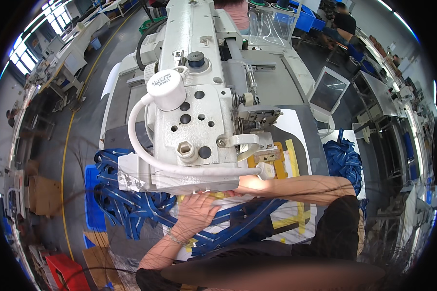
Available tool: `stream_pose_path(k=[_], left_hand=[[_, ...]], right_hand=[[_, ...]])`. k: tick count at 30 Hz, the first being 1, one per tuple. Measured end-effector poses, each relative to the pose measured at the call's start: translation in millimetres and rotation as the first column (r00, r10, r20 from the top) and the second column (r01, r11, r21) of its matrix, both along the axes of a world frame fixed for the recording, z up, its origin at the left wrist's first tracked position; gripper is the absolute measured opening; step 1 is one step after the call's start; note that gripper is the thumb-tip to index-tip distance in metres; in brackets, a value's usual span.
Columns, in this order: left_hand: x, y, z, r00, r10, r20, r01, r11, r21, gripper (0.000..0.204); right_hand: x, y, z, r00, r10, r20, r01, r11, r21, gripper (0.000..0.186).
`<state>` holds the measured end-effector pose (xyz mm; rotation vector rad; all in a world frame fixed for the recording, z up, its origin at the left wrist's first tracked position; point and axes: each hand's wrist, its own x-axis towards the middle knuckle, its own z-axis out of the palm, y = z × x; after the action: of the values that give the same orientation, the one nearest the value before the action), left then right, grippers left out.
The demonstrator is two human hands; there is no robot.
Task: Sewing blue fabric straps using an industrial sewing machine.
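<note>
Blue straps (228, 228): we flatten them for feeding beneath the sewing machine (194, 97).
Left hand (195, 213): fingers spread, pressing.
Right hand: hidden; fingers, we cannot tell.

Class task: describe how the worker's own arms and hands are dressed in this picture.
Both forearms are bare, with no gloves. The left hand has a thin bracelet at the wrist. The right hand is hidden behind the sewing machine; only its forearm shows. A dark sleeve covers the upper right arm.
</note>
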<state>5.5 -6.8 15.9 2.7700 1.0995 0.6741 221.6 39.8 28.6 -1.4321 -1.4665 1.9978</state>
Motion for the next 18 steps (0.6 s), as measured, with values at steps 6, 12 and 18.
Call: stream_pose_path(k=[6,12,18], left_hand=[[4.7,-4.8,-0.6,0.997,-0.061,-0.038,0.06,0.997,-0.043,0.037],[8.5,-13.1,4.0,0.996,-0.059,-0.072,0.054,0.997,-0.062,0.041],[11.1,-19.6,1.5,0.998,-0.017,-0.064,0.014,0.999,-0.049,0.044]], right_hand=[[-6.9,-2.8,-5.5,0.997,-0.078,-0.013,0.077,0.997,-0.018,0.017],[-8.0,1.7,6.3,0.996,0.007,0.088,-0.012,0.998,0.055,0.015],[5.7,3.6,40.6,0.984,0.139,0.113,-0.168,0.937,0.306,0.018]])
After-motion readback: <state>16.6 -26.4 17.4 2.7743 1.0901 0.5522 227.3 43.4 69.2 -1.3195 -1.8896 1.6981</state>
